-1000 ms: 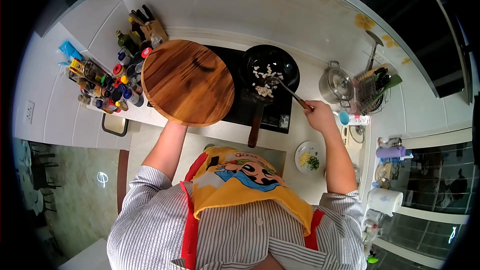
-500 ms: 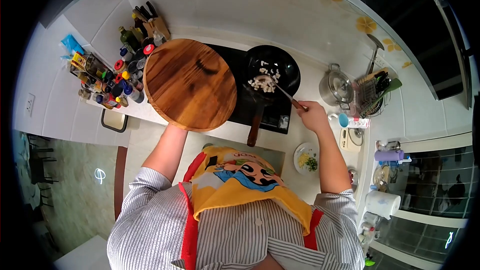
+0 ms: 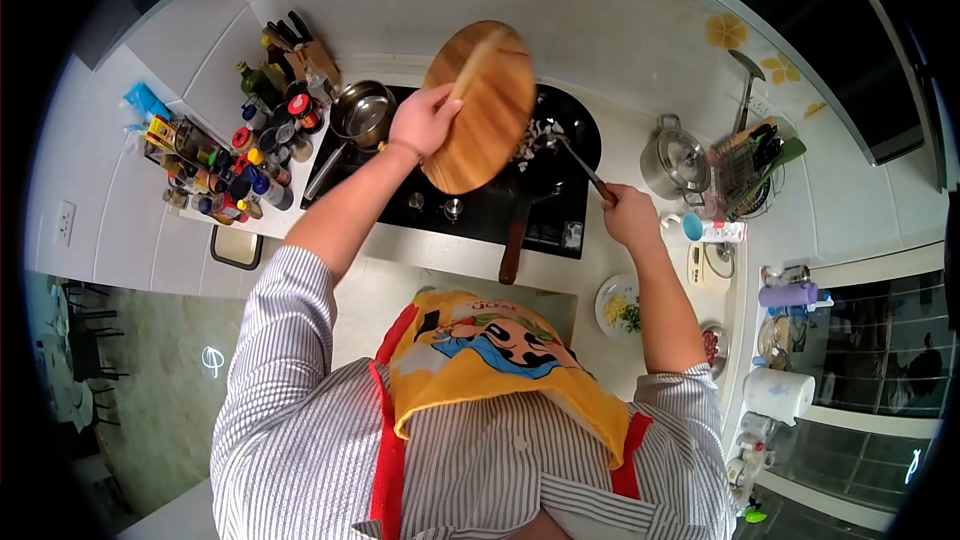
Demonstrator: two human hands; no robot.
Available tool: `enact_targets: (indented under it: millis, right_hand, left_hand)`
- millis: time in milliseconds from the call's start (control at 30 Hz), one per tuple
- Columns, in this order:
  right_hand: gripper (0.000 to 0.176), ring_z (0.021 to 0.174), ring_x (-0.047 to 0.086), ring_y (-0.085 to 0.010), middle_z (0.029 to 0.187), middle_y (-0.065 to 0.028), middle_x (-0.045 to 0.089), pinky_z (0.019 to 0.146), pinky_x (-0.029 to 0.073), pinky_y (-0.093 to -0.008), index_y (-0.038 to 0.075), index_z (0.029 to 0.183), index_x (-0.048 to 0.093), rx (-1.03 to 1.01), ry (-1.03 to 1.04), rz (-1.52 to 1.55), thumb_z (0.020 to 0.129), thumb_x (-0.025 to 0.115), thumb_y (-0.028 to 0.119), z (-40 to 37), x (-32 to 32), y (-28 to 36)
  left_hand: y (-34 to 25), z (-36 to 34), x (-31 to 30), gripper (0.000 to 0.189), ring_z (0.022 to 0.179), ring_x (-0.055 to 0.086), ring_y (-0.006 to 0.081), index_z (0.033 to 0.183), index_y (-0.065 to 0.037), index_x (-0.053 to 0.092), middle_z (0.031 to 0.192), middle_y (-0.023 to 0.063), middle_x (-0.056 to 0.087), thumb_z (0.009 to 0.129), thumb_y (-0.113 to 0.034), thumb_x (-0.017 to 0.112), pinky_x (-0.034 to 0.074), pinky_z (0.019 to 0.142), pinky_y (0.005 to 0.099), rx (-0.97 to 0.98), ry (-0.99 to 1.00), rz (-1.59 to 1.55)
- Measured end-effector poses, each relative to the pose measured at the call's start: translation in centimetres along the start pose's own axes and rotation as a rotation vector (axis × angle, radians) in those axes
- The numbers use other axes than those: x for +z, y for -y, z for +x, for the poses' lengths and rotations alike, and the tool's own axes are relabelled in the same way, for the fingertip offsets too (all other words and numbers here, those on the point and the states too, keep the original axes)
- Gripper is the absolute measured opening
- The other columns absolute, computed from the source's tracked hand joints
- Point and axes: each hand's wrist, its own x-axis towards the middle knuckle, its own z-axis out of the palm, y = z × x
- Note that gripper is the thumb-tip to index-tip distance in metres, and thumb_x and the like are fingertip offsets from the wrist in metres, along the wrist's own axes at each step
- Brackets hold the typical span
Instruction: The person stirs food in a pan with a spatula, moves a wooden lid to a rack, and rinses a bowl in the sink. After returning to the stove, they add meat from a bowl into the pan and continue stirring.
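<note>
black stovetop (image 3: 400, 222): left hand (image 3: 424, 122) holds wooden lid (image 3: 492, 130), right hand (image 3: 630, 217) utensil (image 3: 587, 168).

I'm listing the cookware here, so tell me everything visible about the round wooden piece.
The round wooden piece is brown with streaked grain; a pale, blurred bar crosses its visible face. It is tilted, looking oval, above the black stove. The left hand holds it, fingers at the bar's lower end. It hides part of the wok; whether they touch is unclear.

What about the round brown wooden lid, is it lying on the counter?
No, the left hand is holding the lid up at a tilt.
</note>
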Motion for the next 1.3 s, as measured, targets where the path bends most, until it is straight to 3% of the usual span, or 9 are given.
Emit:
enact_targets:
  millis: [33,167,300,533,800,867,967,1100,1300]
  right_hand:
    - [0.033,0.097,0.071,-0.0433,0.103,-0.0243,0.075,0.088,0.058,-0.0497,0.012,0.122,0.077,0.001,0.002,-0.001,0.090,0.068,0.016,0.4,0.8,-0.2]
    - [0.038,0.103,0.072,-0.0406,0.109,-0.0227,0.076,0.093,0.058,-0.0430,0.012,0.127,0.075,0.052,-0.099,0.261,0.089,0.075,0.016,1.4,4.9,-2.0]
    - [0.038,0.102,0.073,-0.0391,0.110,-0.0201,0.077,0.093,0.059,-0.0414,0.011,0.126,0.076,0.081,0.019,0.330,0.089,0.076,0.018,-1.1,3.6,-1.4]
    - [0.028,0.104,0.072,-0.0354,0.103,-0.0167,0.077,0.091,0.058,-0.0453,0.011,0.113,0.079,-0.024,0.113,-0.054,0.088,0.067,0.012,-6.2,-5.0,1.1]
    - [0.028,0.106,0.072,-0.0371,0.111,-0.0174,0.076,0.095,0.058,-0.0467,0.011,0.117,0.078,0.230,0.102,0.171,0.090,0.071,0.016,-1.7,2.7,-2.4]
    - [0.032,0.108,0.071,-0.0377,0.115,-0.0173,0.076,0.097,0.057,-0.0464,0.011,0.122,0.077,0.289,-0.052,0.412,0.091,0.071,0.018,-1.5,5.1,-3.1]
    - [0.034,0.106,0.071,-0.0370,0.116,-0.0176,0.076,0.096,0.057,-0.0444,0.015,0.128,0.076,0.210,-0.013,0.452,0.095,0.072,0.022,-2.0,6.5,-4.0]
    - [0.036,0.107,0.071,-0.0358,0.116,-0.0145,0.076,0.095,0.057,-0.0453,0.013,0.126,0.076,0.105,0.110,0.261,0.090,0.073,0.017,-3.6,0.9,-3.9]
    - [0.012,0.090,0.075,-0.0354,0.092,-0.0157,0.077,0.075,0.061,-0.0465,0.006,0.091,0.079,-0.008,0.086,-0.091,0.083,0.070,0.008,-5.5,-9.3,-1.6]
  left_hand:
    - [-0.1,1.4,0.8,0.034,0.103,0.068,0.0400,0.127,-0.009,0.072,0.108,0.0185,0.073,0.099,-0.028,0.068,0.055,0.091,0.0444,0.098,0.023,0.054]
    - [-1.8,4.7,3.5,0.029,0.107,0.066,0.0386,0.123,-0.011,0.073,0.110,0.0151,0.071,0.101,-0.028,0.065,0.054,0.089,0.0471,0.151,0.131,0.257]
    - [-3.4,6.1,5.9,0.024,0.108,0.065,0.0379,0.119,-0.012,0.073,0.114,0.0126,0.071,0.103,-0.027,0.063,0.053,0.088,0.0473,0.108,0.239,0.338]
    - [-4.5,7.5,9.2,0.023,0.107,0.066,0.0419,0.118,-0.013,0.072,0.114,0.0167,0.072,0.101,-0.026,0.064,0.053,0.089,0.0506,0.107,0.308,0.416]
    - [-3.8,8.5,11.9,0.029,0.113,0.066,0.0396,0.127,-0.018,0.072,0.123,0.0144,0.072,0.101,-0.029,0.063,0.054,0.093,0.0500,0.217,0.333,0.526]
    - [-4.8,8.6,12.0,0.032,0.113,0.066,0.0396,0.130,-0.019,0.072,0.124,0.0146,0.072,0.100,-0.028,0.064,0.054,0.093,0.0493,0.114,0.380,0.506]
    - [-4.1,9.2,12.7,0.031,0.113,0.066,0.0396,0.128,-0.018,0.072,0.123,0.0153,0.072,0.100,-0.028,0.065,0.054,0.093,0.0492,0.118,0.371,0.532]
    - [-3.7,9.7,13.1,0.028,0.109,0.067,0.0410,0.124,-0.016,0.073,0.116,0.0178,0.073,0.100,-0.028,0.065,0.054,0.092,0.0495,0.152,0.361,0.557]
    - [-3.5,10.1,13.3,0.029,0.107,0.067,0.0426,0.124,-0.013,0.073,0.114,0.0198,0.073,0.099,-0.027,0.066,0.054,0.091,0.0497,0.241,0.299,0.503]
